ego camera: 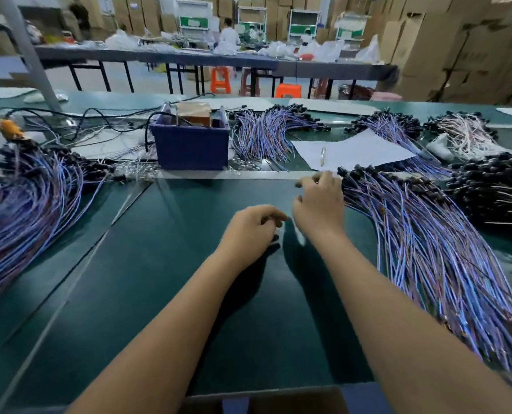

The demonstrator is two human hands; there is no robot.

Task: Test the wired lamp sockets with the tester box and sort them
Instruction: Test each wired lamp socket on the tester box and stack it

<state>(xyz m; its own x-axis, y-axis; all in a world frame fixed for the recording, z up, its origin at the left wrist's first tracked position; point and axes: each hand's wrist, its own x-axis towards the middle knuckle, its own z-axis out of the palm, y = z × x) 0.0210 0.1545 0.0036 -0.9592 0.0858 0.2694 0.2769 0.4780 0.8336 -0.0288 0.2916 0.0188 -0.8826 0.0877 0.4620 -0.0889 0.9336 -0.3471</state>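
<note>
Bin first: the blue plastic bin (191, 144) sits on the far half of your green table (159, 264), left of centre, and holds a brown box (194, 113) wrapped in tape, with a black cable (111, 121) running out of it to the left. Whether that brown box is the tester, you cannot tell from here.

Your left hand (253, 231) hovers over the middle of the table with its fingers curled inward; motion blur hides whether anything is pinched in them. Your right hand (320, 201) reaches forward just beside it, fingers bent down at the left edge of the near right bundle of wired sockets (428, 249), touching or almost touching the black socket ends; a firm grip does not show.

That bundle fans toward you with blue and purple leads. Another large bundle (25, 204) lies at your left. Beyond the bin lies a third bundle (263, 135), and at far right a pile of black sockets (493, 189) with pale leads. A white sheet of paper (353, 150) lies between the bundles with a thin metal piece (323, 155) resting on it.

Behind your table stand a long dark workbench (189, 58), orange stools (220, 80), people in white tops (229, 35) and stacked cardboard cartons (457, 40).
</note>
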